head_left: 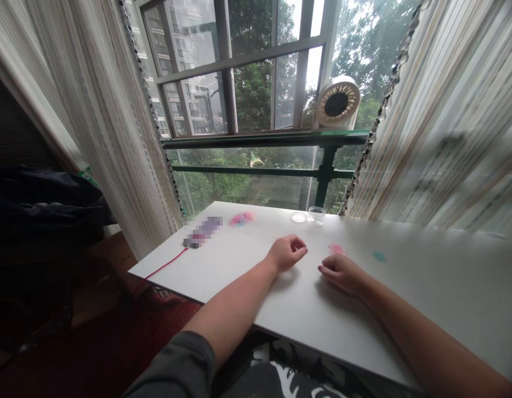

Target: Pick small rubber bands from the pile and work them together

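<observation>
My left hand hovers just above the white table, its fingers curled and the thumb close to the fingertips. My right hand faces it a short gap away, also with fingers folded in. Anything pinched in either hand is too small or hidden to make out. Just behind my right hand lies a small pink heap, partly covered by it. Farther right is a small teal heap. A larger heap of mixed pink, purple and blue bits lies beyond my left hand.
Near the table's far edge stand a clear round tub and a flat clear lid. A blurred-out phone-like object with a red cable lies at left. Behind are a green railing, a round white fan and curtains.
</observation>
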Motion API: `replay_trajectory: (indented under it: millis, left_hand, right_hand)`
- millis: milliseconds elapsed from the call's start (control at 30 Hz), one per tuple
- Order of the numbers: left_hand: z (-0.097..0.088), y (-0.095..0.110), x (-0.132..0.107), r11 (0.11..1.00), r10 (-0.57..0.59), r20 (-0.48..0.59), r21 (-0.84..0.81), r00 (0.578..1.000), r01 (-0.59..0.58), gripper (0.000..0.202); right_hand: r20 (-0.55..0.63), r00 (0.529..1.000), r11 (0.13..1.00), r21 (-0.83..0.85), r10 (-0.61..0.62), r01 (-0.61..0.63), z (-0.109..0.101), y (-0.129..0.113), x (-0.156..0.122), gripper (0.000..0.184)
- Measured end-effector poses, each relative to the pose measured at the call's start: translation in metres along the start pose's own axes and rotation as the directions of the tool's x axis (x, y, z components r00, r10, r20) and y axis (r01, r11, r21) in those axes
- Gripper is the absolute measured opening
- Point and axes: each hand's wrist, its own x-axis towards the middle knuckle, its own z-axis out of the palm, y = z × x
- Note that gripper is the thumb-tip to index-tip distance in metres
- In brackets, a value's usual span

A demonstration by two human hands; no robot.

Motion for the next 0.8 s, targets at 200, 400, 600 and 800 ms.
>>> replay_trajectory:
  millis: [200, 400, 600, 800]
  left_hand:
    - [-0.022, -0.01, 0.008, 0.983, -0.101, -0.082, 0.142, 0.992, 0.112, 0.017]
    - [-0.083, -0.047, 0.015, 0.857, -0.317, -0.326, 0.304, 0.891, 0.416, 0.019]
    - [-0.119, -0.077, 0.004, 0.737, -0.43, -0.403, 0.36, 0.808, 0.572, 0.028]
    - [-0.114, -0.081, 0.006, 0.689, -0.451, -0.389, 0.42, 0.803, 0.59, 0.028]
  right_hand:
    - [0.025, 1.0, 1.0, 0.01, 0.014, -0.014, -0.002, -0.001, 0.001, 0.036]
    - [0.03, 0.999, 0.999, 0.024, 0.029, -0.03, -0.002, -0.004, 0.001, 0.036]
    - [0.024, 0.999, 0.999, 0.027, 0.035, -0.036, -0.002, -0.005, 0.0, 0.035]
    - [0.02, 0.999, 0.999, 0.018, 0.036, -0.037, -0.004, -0.006, 0.0, 0.035]
